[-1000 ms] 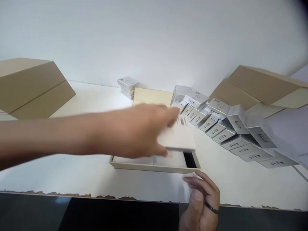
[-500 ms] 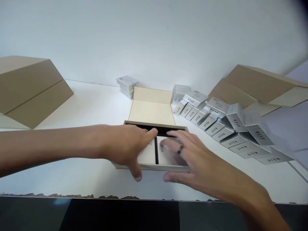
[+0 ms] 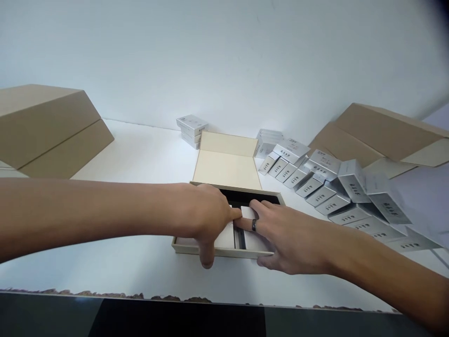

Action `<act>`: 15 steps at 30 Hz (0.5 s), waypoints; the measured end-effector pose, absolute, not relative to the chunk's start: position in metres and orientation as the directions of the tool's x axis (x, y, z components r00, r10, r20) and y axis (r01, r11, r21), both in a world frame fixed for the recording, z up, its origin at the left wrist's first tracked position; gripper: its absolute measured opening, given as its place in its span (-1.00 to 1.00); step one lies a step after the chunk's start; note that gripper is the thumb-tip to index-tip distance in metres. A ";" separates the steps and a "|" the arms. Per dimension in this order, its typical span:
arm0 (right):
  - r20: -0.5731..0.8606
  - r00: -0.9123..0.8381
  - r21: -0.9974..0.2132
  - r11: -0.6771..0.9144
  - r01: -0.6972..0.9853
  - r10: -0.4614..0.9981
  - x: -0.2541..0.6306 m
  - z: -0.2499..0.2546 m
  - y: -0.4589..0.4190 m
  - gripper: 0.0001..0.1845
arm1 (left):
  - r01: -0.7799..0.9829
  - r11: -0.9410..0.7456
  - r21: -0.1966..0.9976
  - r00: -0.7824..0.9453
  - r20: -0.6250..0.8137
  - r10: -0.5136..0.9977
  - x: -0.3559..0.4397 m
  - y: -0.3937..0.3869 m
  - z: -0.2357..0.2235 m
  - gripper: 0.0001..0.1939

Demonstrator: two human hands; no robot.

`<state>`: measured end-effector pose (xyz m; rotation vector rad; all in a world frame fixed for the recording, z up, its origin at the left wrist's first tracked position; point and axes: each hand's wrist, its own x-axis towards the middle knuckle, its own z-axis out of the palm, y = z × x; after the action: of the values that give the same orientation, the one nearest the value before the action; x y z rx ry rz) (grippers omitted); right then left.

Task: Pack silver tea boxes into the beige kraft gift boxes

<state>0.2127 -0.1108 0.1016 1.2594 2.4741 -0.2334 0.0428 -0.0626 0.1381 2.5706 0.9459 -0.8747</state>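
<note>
An open beige box (image 3: 224, 253) with a dark lining lies in front of me, its lid (image 3: 228, 168) folded back. Inside are two white flat boxes, a left white box (image 3: 224, 238) and a right white box (image 3: 254, 241), with a dark gap between them. My left hand (image 3: 213, 215) lies over the left one, index finger stretched to the gap and thumb hanging over the front wall; its other fingers are hidden. Across the right one spreads my right hand (image 3: 271, 229), wearing a dark ring. Its index finger reaches the gap, and its thumb is by the front wall.
Rows of silver boxes (image 3: 322, 199) stand stacked at the right, some leaning. A small silver stack (image 3: 192, 130) sits behind the lid, near the wall. Large beige boxes stand at left (image 3: 59, 126) and right (image 3: 389, 133). The table's front edge (image 3: 175, 298) is chipped.
My right hand has settled lower onto the right white box, its index finger now in the gap. The gap looks wider. My left index finger has come further right. The view has shifted slightly.
</note>
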 end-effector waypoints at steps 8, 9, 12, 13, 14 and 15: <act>-0.311 -0.601 -0.050 0.619 0.784 0.736 0.204 0.103 -0.110 -0.72 | 0.578 -0.815 0.048 0.660 -0.614 0.432 0.051 -0.053 0.124 0.04; -0.303 -0.602 -0.065 0.614 0.787 0.739 0.204 0.103 -0.110 -0.73 | 0.574 -0.817 0.049 0.665 -0.611 0.430 0.051 -0.054 0.122 0.04; -0.289 -0.588 -0.089 0.591 0.802 0.755 0.207 0.102 -0.112 -0.83 | 0.599 -0.799 0.049 0.643 -0.624 0.444 0.047 -0.057 0.124 -0.05; -0.295 -0.586 -0.094 0.587 0.804 0.755 0.208 0.101 -0.113 -0.85 | 0.617 -0.785 0.062 0.633 -0.632 0.447 0.044 -0.057 0.129 -0.07; -0.305 -0.584 -0.098 0.586 0.805 0.752 0.209 0.100 -0.113 -0.83 | 0.637 -0.766 0.087 0.627 -0.637 0.449 0.041 -0.054 0.137 -0.07; -0.317 -0.583 -0.097 0.586 0.804 0.748 0.209 0.099 -0.113 -0.78 | 0.656 -0.745 0.124 0.623 -0.645 0.442 0.039 -0.048 0.145 -0.05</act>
<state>0.2094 -0.1130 0.0992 1.2838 2.5753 -0.3372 0.0392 -0.0483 0.1454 2.5012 0.8792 -0.8585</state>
